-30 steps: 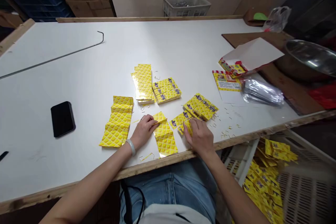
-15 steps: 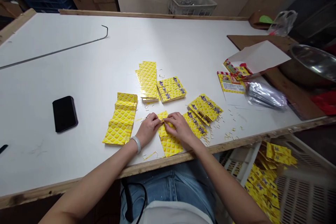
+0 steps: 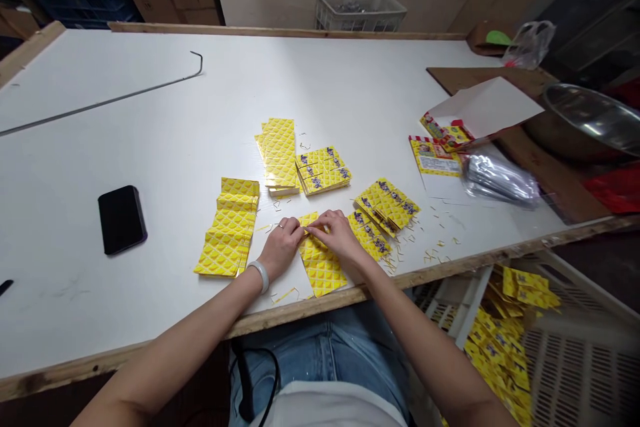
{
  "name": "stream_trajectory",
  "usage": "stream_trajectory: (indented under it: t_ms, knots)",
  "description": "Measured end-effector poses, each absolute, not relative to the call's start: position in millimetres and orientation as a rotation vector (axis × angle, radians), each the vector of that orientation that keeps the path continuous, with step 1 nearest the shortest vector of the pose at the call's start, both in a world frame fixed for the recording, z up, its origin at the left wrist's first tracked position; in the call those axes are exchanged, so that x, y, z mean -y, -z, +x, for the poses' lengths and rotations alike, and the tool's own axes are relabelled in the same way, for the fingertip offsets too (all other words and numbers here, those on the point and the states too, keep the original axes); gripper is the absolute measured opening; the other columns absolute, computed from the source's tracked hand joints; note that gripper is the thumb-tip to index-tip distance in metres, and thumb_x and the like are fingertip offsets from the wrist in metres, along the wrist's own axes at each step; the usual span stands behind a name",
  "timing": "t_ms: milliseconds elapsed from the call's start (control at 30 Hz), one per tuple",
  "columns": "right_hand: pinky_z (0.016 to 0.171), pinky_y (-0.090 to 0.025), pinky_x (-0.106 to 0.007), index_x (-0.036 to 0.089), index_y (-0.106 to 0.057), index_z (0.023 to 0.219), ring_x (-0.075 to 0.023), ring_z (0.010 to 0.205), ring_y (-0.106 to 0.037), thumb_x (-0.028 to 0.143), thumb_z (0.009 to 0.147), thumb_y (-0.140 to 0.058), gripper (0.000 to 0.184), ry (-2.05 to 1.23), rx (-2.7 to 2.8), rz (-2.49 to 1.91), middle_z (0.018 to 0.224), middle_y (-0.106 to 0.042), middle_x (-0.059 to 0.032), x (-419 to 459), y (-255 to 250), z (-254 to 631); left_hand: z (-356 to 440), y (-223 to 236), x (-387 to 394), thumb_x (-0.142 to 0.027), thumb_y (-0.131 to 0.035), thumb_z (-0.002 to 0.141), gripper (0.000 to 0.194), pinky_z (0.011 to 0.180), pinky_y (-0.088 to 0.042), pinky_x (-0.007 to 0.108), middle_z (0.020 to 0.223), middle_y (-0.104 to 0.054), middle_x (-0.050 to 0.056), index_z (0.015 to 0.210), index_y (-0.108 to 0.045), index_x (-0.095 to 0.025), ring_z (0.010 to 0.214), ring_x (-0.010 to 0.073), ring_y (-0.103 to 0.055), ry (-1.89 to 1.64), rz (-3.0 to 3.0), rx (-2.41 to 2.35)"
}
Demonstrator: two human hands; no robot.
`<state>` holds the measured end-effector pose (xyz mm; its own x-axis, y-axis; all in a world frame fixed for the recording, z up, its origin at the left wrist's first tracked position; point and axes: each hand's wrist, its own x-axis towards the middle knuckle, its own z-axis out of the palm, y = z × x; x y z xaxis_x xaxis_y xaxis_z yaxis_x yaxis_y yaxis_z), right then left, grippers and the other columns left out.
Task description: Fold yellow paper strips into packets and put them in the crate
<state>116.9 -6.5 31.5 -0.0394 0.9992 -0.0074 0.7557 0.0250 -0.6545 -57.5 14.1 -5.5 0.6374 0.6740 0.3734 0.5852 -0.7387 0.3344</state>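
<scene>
A yellow patterned card sheet (image 3: 324, 272) lies at the table's front edge under my fingers. My left hand (image 3: 280, 247), with a bracelet at the wrist, pinches the sheet's left side near a raised crease. Across from it, my right hand (image 3: 336, 237) pinches the same crease, its thumb and forefinger closed together. The fingertips hide the crease in part. To the left lies a pleated stack of yellow sheets (image 3: 230, 227). Folded cards with purple figures (image 3: 369, 233) sit just right of my right hand, partly under another bundle (image 3: 387, 203).
Behind the hands are a stack of yellow strips (image 3: 280, 153) and a card bundle (image 3: 324, 170). Thin offcuts litter the right front. A phone (image 3: 121, 220) and a metal rod (image 3: 110, 100) lie left; an open box (image 3: 485, 110), plastic sleeves (image 3: 500, 180) and metal bowl (image 3: 595, 117) stand right.
The view has shifted slightly. My right fingers have moved a little left along the crease, closer to my left fingertips. The sheet stays in place.
</scene>
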Motion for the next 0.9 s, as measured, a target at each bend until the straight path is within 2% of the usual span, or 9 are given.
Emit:
stream_trajectory:
  t_ms: [133,233,333,400,500,567,667,733,900]
  knots:
    - [0.079,-0.038,-0.035,0.022,-0.067,0.064,-0.0225,0.088,-0.051,0.034,0.077,-0.065,0.018,-0.686,1.745,-1.998,0.080,-0.065,-0.0040,-2.0,-28.0,102.8,-56.4,7.8,-14.2,-0.021,-0.044,0.091,0.016,0.065,-0.044,0.032,0.086,-0.051,0.007,0.081,-0.057,-0.018,0.079,0.0198,-0.049,-0.689,2.727,-1.070]
    - [0.078,-0.037,-0.036,0.020,-0.061,0.060,-0.0208,0.080,-0.052,0.031,0.080,-0.059,0.022,-0.618,1.655,-2.124,0.071,-0.063,-0.0029,-13.3,-34.3,99.2,-56.2,6.9,-16.1,-0.021,-0.044,0.091,0.017,0.066,-0.045,0.032,0.087,-0.052,0.007,0.079,-0.057,-0.018,0.080,0.0203,-0.049,-0.658,2.752,-1.043]
    - [0.082,-0.036,-0.038,0.019,-0.060,0.074,-0.0222,0.081,-0.053,0.037,0.085,-0.053,0.022,-0.290,1.562,-2.129,0.078,-0.063,-0.0055,-21.3,-54.7,118.4,-59.7,0.9,-15.7,-0.028,-0.049,0.090,0.015,0.071,-0.047,0.034,0.093,-0.052,0.009,0.095,-0.058,-0.018,0.086,0.0218,-0.050,-0.763,2.677,-1.083]
    - [0.086,-0.036,-0.041,0.017,-0.058,0.092,-0.0260,0.093,-0.051,0.042,0.085,-0.054,0.026,-0.037,1.539,-2.038,0.095,-0.061,-0.0105,-17.3,-71.1,138.5,-63.5,-5.4,-11.5,-0.032,-0.053,0.087,0.027,0.079,-0.047,0.037,0.099,-0.051,0.010,0.112,-0.053,-0.020,0.092,0.0227,-0.051,-0.901,2.622,-1.081]
    - [0.091,-0.037,-0.038,0.016,-0.052,0.110,-0.0251,0.104,-0.048,0.034,0.086,-0.053,0.030,-0.100,1.749,-1.766,0.110,-0.057,-0.0117,5.8,-84.0,157.4,-65.4,-13.4,-0.2,-0.037,-0.060,0.083,0.043,0.087,-0.045,0.042,0.109,-0.051,0.012,0.121,-0.048,-0.021,0.101,0.0257,-0.050,-0.895,2.635,-0.919]
    - [0.092,-0.039,-0.036,0.018,-0.052,0.112,-0.0221,0.104,-0.050,0.025,0.087,-0.051,0.026,-0.344,1.980,-1.576,0.108,-0.057,-0.0089,27.2,-79.9,155.9,-62.2,-15.1,6.8,-0.039,-0.061,0.081,0.037,0.086,-0.046,0.043,0.109,-0.052,0.013,0.113,-0.053,-0.020,0.103,0.0270,-0.050,-0.762,2.634,-0.842]
    - [0.088,-0.042,-0.036,0.019,-0.055,0.110,-0.0216,0.100,-0.050,0.020,0.083,-0.054,0.027,-0.564,2.165,-1.510,0.103,-0.058,-0.0078,53.5,-61.9,141.5,-54.6,-12.0,12.1,-0.032,-0.054,0.086,0.014,0.079,-0.048,0.040,0.096,-0.055,0.009,0.088,-0.059,-0.019,0.093,0.0235,-0.051,-0.651,2.594,-0.824]
    - [0.086,-0.042,-0.036,0.019,-0.060,0.105,-0.0216,0.097,-0.050,0.020,0.082,-0.057,0.023,-0.575,2.192,-1.557,0.100,-0.058,-0.0075,62.0,-50.2,133.5,-51.2,-8.4,13.1,-0.026,-0.050,0.089,0.014,0.076,-0.049,0.036,0.090,-0.054,0.007,0.080,-0.058,-0.019,0.087,0.0207,-0.050,-0.643,2.564,-0.813]
    - [0.085,-0.040,-0.035,0.021,-0.067,0.094,-0.0195,0.094,-0.051,0.020,0.082,-0.059,0.015,-0.548,2.212,-1.526,0.093,-0.058,-0.0052,62.1,-39.8,135.7,-50.5,-2.6,14.0,-0.022,-0.047,0.090,0.016,0.075,-0.048,0.034,0.090,-0.054,0.007,0.078,-0.058,-0.018,0.086,0.0190,-0.049,-0.652,2.545,-0.794]
